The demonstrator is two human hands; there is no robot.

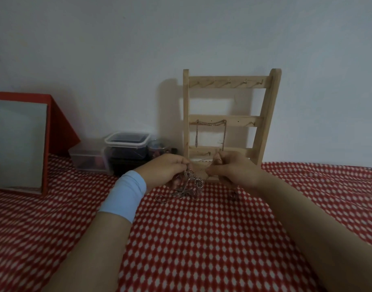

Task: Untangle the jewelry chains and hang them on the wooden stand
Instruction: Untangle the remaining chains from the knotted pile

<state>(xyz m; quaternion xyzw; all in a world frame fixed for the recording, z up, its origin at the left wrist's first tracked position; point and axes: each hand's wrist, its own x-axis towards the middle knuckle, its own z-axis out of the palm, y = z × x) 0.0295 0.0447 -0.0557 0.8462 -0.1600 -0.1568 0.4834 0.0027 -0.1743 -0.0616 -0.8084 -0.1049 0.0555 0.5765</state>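
One chain (211,123) hangs on the stand (226,82); your left hand (166,167) and right hand (233,168) pinch the tangle (191,182), rest unsorted.

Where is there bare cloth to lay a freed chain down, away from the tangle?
Bare cloth lies between the forearms, nearer than the tangle, and right of the wooden stand beyond the right hand. Crowded: around the left hand, and left of the stand, where plastic containers and a red box sit.
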